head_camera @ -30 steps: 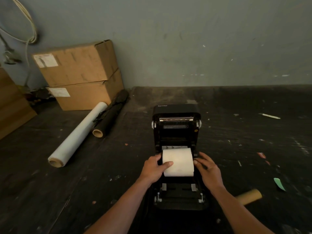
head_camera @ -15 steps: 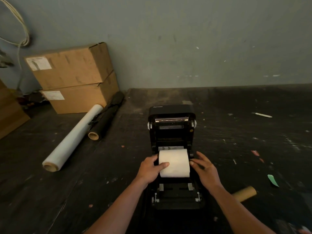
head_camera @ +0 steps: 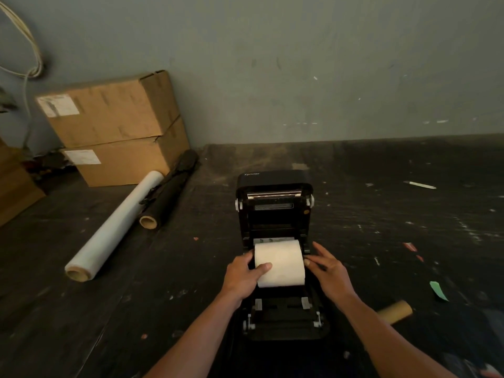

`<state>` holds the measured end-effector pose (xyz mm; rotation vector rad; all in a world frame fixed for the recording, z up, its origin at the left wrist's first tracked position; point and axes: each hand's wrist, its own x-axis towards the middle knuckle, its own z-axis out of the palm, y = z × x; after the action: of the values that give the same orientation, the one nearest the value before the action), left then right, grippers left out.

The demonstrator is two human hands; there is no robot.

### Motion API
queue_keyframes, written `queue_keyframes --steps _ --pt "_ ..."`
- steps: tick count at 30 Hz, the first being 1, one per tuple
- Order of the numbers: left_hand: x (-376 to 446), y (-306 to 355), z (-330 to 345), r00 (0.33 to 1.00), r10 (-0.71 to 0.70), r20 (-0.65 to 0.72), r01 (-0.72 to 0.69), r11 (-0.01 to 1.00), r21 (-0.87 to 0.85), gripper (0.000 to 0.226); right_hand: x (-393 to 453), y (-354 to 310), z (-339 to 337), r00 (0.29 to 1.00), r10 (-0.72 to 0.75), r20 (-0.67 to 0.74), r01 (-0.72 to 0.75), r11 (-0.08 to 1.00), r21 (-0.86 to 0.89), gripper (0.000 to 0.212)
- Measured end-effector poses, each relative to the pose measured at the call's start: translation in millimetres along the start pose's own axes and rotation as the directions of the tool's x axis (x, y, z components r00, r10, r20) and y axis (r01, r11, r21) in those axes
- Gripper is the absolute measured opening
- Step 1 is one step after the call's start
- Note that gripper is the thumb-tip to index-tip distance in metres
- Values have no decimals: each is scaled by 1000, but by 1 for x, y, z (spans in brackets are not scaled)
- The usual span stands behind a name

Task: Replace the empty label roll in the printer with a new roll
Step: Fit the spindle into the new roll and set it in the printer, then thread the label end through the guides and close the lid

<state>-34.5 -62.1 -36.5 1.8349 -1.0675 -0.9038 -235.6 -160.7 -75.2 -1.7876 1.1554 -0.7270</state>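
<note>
The printer (head_camera: 275, 241) stands on the dark counter (head_camera: 136, 309) with its lid raised at the far end, exposing the bay. The new roll (head_camera: 279, 263), white, lies in the bay with its long axis running 9 to 3 o'clock, its flat ends facing the bay's side walls.

Left hand (head_camera: 241, 276): positioned at the 9 o'clock end of the roll. Its thumb lies across the near face of the roll and its fingers (head_camera: 246, 257) curl round the left end, gripping it.

Right hand (head_camera: 328, 271): positioned at the 3 o'clock end. Its fingers (head_camera: 313, 261) are extended, nearly straight and slightly spread; the tips touch the roll's right end at the bay wall. They do not wrap round the roll.

The empty core (head_camera: 395, 315), a brown cardboard tube, lies on the counter at 4 o'clock from the printer, partly hidden behind the right forearm.

At 10 o'clock from the printer lie a white film roll (head_camera: 114, 227) and a black roll (head_camera: 169, 192), side by side, both pointing toward two stacked boxes (head_camera: 114, 126) against the wall. A green scrap (head_camera: 438, 290) lies at 3 o'clock, well apart.
</note>
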Motion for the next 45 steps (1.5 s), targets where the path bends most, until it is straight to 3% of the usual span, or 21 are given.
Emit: queue_keyframes --steps 5,15,21,26,28,32,39,45 --pt "1 0 -1 1000 -1 3 1 1000 16 45 1 0 -2 1000 -6 7 6 999 -37 25" --pt "-2 1 3 1000 2 -19 0 992 125 56 -4 -8 -1 996 87 -5 -87 994 72 21" --pt "-8 0 3 995 99 -31 -89 967 240 52 -16 -23 3 971 93 -220 -96 995 -5 22" --pt "-16 -1 9 972 151 -181 -79 932 353 57 -28 -38 6 992 121 -22 -122 989 -80 29" --pt "-19 1 9 962 138 -234 -47 933 357 59 -30 -39 7 989 147 -28 -150 982 -114 28" --pt "-21 1 8 966 95 -240 -25 961 276 45 -34 -42 8 980 188 -64 -194 972 -131 22" --pt "-23 0 6 990 -82 -114 84 996 20 14 -44 -48 14 974 219 -62 -224 969 -107 12" --pt "-27 10 1 977 -212 -4 208 961 -184 20 -51 -49 11 965 260 -18 -260 966 9 23"
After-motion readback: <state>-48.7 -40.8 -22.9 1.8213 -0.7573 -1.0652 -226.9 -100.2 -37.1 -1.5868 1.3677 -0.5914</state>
